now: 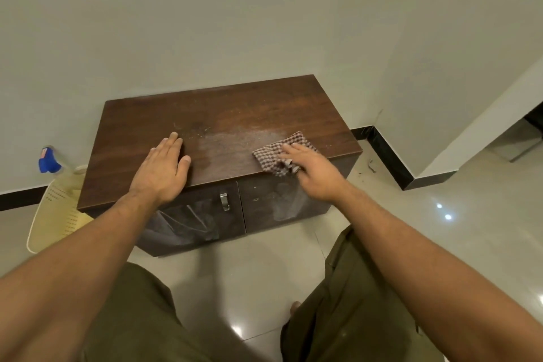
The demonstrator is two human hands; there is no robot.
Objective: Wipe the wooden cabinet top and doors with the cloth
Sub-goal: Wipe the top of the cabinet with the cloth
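A low dark wooden cabinet (pixel 235 109) stands against the wall, its top dusty and smeared in the middle. Its two doors (pixel 264 209) face me, the left one carrying a metal handle (pixel 224 201). A brown-and-white checked cloth (pixel 273 153) lies on the top near the front right edge. My right hand (pixel 316 173) presses on the cloth, fingers spread over it and thumb under its front fold. My left hand (pixel 163 169) rests flat on the top's front left part, fingers apart, holding nothing.
A spray bottle with a blue trigger (pixel 48 160) and a pale yellow perforated basket (pixel 55 214) stand on the floor to the cabinet's left. A black skirting (pixel 388 159) runs along the wall at the right. My legs stand on glossy tiles (pixel 470 214).
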